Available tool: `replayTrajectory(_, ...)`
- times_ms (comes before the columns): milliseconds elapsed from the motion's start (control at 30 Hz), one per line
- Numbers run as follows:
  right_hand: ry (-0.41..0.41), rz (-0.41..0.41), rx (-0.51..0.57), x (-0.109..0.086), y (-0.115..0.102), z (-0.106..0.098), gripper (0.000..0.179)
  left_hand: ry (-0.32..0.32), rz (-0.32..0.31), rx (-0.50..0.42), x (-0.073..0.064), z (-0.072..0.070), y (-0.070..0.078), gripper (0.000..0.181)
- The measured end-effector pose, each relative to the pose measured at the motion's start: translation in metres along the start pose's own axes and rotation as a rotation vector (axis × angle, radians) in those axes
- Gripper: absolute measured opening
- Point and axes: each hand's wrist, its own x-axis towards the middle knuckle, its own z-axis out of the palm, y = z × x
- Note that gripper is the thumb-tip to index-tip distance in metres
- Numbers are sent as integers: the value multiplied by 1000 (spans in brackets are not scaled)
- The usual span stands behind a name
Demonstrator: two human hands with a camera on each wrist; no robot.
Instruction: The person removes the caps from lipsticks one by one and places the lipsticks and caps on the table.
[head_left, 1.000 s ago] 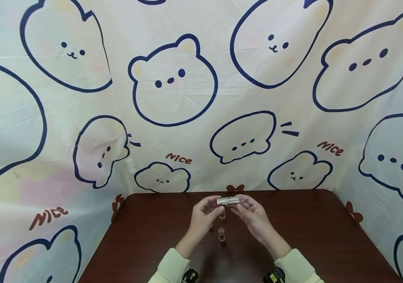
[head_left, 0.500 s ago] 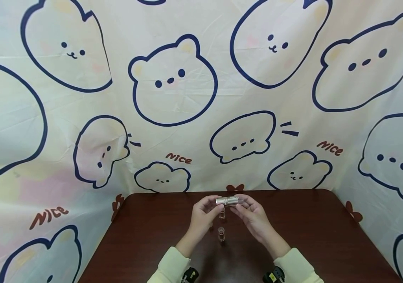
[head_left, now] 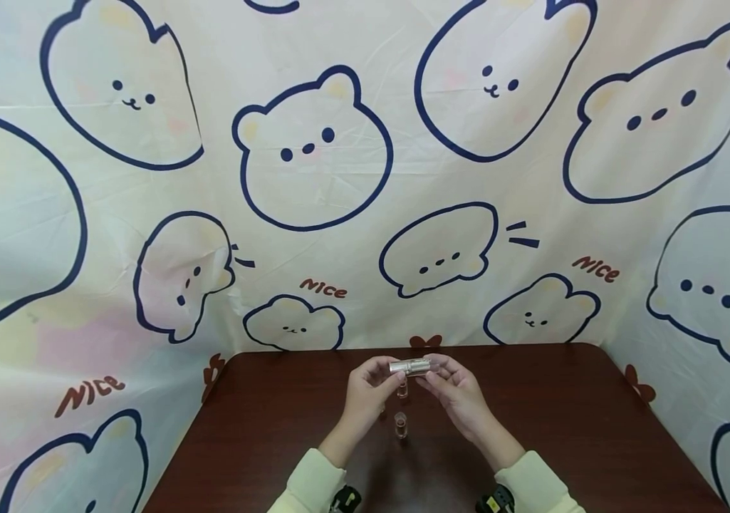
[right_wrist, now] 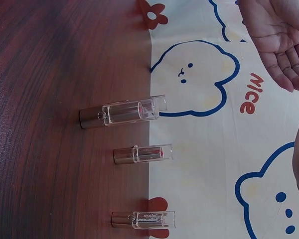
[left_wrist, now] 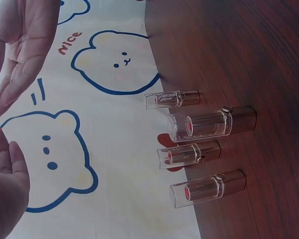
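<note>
A lipstick with a silver base and a clear cap (head_left: 411,367) lies sideways between my two hands, held up over the far part of the table. My left hand (head_left: 365,388) pinches its silver end between thumb and fingers. At the clear end, the fingertips and thumb of my right hand (head_left: 457,395) grip it. Below the hands, several more lipsticks stand upright on the table, among them a near one (head_left: 401,425) and a farther one (head_left: 402,390). Their clear caps and reddish tips show in the left wrist view, the largest lipstick (left_wrist: 209,124) among them.
The dark brown wooden table (head_left: 531,420) ends at a cloth backdrop (head_left: 313,263) printed with bear outlines. In the right wrist view a tall lipstick (right_wrist: 122,112), a shorter one (right_wrist: 142,154) and a lettered one (right_wrist: 142,219) stand apart from each other.
</note>
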Motion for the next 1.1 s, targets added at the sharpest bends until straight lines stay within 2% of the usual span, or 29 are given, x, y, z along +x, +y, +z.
replayTrajectory(333,36,-13,17,-1,-2,-4,34,54,-11,-26,0,-4,-2,20)
replayTrajectory(533,-25,-95,35,-1,-7,-14,34,87,-10,-40,0,-9,1,19)
replayTrajectory(767,-36,-95,24,-2,-9,-19,41,77,-37,-61,-1,-12,1,21)
replayTrajectory(1000,-65,-119,36,-2,-12,-27,36,87,-34,-109,6,-20,-28,22)
replayTrajectory(1100,-79,-134,51,-3,-13,-31,31,90,-19,-98,5,-23,-32,24)
